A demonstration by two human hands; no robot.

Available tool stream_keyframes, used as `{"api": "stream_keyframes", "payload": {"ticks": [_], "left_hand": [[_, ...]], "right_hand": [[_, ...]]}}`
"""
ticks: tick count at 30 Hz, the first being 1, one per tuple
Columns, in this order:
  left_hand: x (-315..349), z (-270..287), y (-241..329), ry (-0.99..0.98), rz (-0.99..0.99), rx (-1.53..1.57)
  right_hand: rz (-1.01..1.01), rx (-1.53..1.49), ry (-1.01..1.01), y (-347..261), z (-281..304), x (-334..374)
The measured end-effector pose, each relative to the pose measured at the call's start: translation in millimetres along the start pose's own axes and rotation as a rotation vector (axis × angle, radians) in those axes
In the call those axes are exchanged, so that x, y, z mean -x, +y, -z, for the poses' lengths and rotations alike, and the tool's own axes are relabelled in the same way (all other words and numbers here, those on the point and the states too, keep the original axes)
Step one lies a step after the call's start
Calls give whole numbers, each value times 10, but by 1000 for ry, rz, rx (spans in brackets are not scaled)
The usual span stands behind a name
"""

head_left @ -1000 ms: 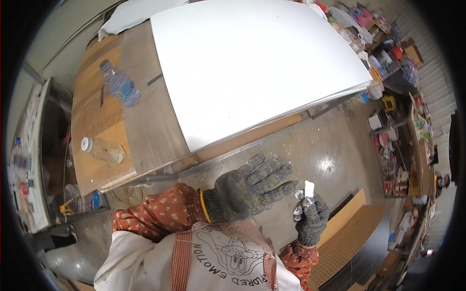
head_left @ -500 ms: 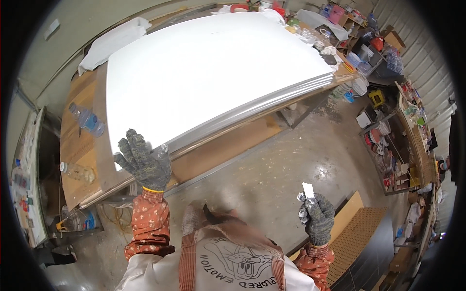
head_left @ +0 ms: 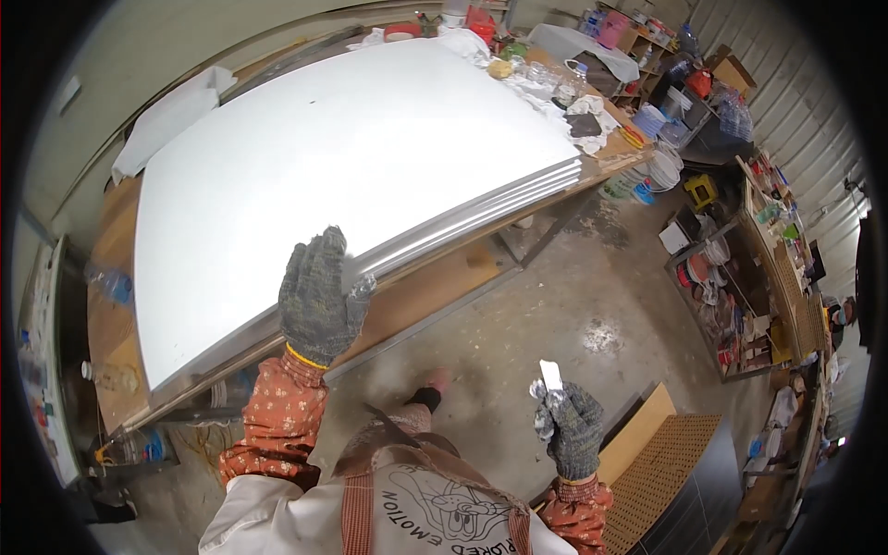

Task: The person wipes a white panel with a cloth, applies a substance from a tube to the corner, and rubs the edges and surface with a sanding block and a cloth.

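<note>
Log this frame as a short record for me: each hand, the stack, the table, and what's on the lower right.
Left hand: gray-gloved, open, over the stack's near edge; contact unclear
Right hand: gray-gloved, closed around a small white piece
Stack: large white sheets, lying flat
Table: wooden, under the stack; white-capped bottle and bluish bottle at left
Lower right: brown perforated panel

Wide head-worn view, facing downward

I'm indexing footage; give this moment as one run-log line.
left hand: open, over edge of white sheet stack, contact unclear | right hand: holding small white piece | table: under stack
</note>
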State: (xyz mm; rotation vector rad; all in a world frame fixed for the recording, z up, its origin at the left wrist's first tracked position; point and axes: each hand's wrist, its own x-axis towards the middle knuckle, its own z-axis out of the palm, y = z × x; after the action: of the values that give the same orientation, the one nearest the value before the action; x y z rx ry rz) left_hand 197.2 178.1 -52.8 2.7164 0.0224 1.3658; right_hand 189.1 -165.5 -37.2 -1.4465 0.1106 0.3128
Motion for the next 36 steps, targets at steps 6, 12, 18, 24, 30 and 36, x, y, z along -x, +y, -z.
{"api": "stream_keyframes", "payload": {"ticks": [6, 12, 18, 24, 30, 36], "left_hand": [[-693, -1114, 484, -70, -52, 1], [-1484, -1988, 998, -118, 188, 505], [-1781, -2552, 1181, -127, 439, 1036], [-2011, -2744, 1346, 8, 656, 1102], [-2148, -2812, 1536, 110, 801, 1042], [-2289, -2931, 1720, 210, 876, 870]], "right_hand": [[9, -71, 16, -532, 223, -1631], [141, 263, -41, -860, 419, -3145], [488, 581, -75, -822, 653, -4160], [776, 855, -170, -1057, 763, -4660], [690, 737, -365, -1340, 888, -4892], [770, 897, -473, -1352, 1091, -5071]]}}
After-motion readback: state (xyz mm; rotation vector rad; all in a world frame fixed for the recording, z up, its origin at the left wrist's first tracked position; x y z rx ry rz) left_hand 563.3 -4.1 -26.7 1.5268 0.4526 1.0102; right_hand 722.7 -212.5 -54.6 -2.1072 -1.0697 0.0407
